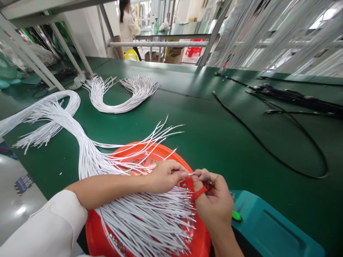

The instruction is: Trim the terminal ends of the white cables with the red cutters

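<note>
The wire end (190,174) is located right of and below the center of the frame, over the right part of the red basin (93,232). The left hand (167,176) enters from the lower left and pinches the wire end between thumb and index finger. The right hand (214,200) enters from the bottom edge; its fingers are curled around a red-handled tool (198,193), and its thumb and index fingertips meet at the same wire end. The working end of the tool is mostly hidden by the fingers.

Below the hands, white wires (150,210) fan across the basin, tips toward the right. The bundle passes under the left forearm and extends over the basin rim to the left edge of the frame. A U-shaped wire bundle (115,108) lies separately on the green table (187,117), upper left of center.

A teal container (278,228) occupies the lower right, with a bright green item (236,216) at its left side. Black cables (289,96) lie at the right — one forms a wide loop. A person (128,26) stands at the upper left, beyond the table.
</note>
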Demonstrator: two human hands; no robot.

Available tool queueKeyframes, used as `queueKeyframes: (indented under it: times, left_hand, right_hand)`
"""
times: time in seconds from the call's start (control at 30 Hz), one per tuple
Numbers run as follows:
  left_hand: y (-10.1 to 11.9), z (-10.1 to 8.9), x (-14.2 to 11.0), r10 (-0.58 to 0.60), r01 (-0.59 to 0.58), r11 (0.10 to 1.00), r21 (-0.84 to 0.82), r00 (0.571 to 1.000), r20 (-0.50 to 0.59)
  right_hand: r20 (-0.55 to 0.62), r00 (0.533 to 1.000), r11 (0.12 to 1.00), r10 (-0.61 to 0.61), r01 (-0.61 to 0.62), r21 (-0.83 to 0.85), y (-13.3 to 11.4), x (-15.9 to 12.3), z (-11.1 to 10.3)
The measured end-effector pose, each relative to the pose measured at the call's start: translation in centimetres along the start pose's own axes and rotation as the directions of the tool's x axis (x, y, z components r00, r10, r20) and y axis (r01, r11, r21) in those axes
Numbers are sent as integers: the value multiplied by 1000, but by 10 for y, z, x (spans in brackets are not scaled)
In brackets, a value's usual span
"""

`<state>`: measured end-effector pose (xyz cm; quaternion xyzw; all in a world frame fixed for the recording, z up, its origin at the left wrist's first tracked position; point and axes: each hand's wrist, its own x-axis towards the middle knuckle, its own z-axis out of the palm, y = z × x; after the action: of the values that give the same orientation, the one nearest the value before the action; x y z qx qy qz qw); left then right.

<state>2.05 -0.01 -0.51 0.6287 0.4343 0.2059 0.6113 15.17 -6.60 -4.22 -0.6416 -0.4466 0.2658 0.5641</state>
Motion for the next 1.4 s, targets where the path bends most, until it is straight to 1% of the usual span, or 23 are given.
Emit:
queueKeyframes:
  times: [0.07,0.13,0.17,0.23,0.27,0.3,0.33,0.37,0.43,0.47,0.53,0.6,0.7,0.77,0.87,0.97,1.03,1.07,1.2,1.27,1.33,1.37,1.4]
  left_hand:
    - [-3,-1,0,58,-57,996,72,998,-12]
    - [-3,-4,-1,205,-197,957,211,979,-19]
    - [-3,-5,-2,293,-282,918,281,956,2]
    - [0,-8,-5,425,-432,832,349,900,100]
    - [2,-8,-7,457,-480,808,341,877,150]
    - [3,-9,-9,466,-501,805,317,865,185]
    - [5,-9,-9,455,-495,820,288,868,198]
    - [6,-8,-9,426,-463,848,259,885,187]
    - [6,-8,-8,328,-352,913,205,934,142]
    - [6,-7,-6,277,-298,938,178,952,133]
    - [5,-7,-3,211,-228,966,118,967,143]
    - [3,-7,0,182,-193,979,65,973,144]
    - [2,-8,1,161,-166,986,33,981,111]
    - [1,-8,1,179,-185,981,60,979,92]
    - [2,-8,1,212,-217,971,102,976,53]
    - [6,-9,2,160,-159,986,59,987,-20]
    - [10,-11,5,121,-121,993,15,988,-100]
    - [13,-14,6,119,-122,993,-7,983,-142]
    - [26,-31,15,180,-223,966,-127,941,-285]
    - [34,-43,22,222,-290,946,-147,907,-358]
    - [42,-60,32,287,-359,929,-87,852,-438]
    - [45,-71,38,339,-393,920,-14,812,-476]
    - [47,-82,45,409,-425,900,95,752,-517]
  right_hand:
    - [-9,999,997,-39,39,-60,2,-1,0]
    - [-10,996,993,-85,84,-88,2,0,0]
    - [-8,995,990,-101,100,-96,2,0,0]
    - [-9,995,989,-101,100,-106,3,1,-1]
    - [-22,996,991,-86,83,-106,3,2,-2]
    - [-47,997,993,-64,59,-100,4,3,-2]
    - [-81,996,996,-40,33,-80,4,5,-2]
    - [-113,993,999,-17,11,-48,3,6,-2]
    - [-144,989,999,18,-13,41,1,7,-2]
    - [-136,990,996,35,-23,85,-1,8,-1]
    - [-100,993,989,67,-52,142,-3,8,0]
    - [-84,992,986,96,-83,148,-5,8,1]
    - [-116,985,988,128,-117,99,-7,9,-1]
    - [-129,979,986,159,-152,62,-8,10,-2]
    - [-108,971,977,212,-208,46,-8,11,-3]
    - [-103,966,970,239,-233,67,-8,11,-2]
    - [-89,963,964,255,-245,107,-9,10,0]
    - [-85,960,958,266,-254,130,-10,10,0]
    - [-139,948,953,285,-265,146,-13,10,1]
    - [-164,946,957,279,-260,129,-12,11,0]
    - [-174,945,958,277,-258,125,-11,12,-1]
    - [-168,947,958,274,-254,132,-11,12,-2]
    - [-156,951,959,268,-248,138,-10,12,-2]
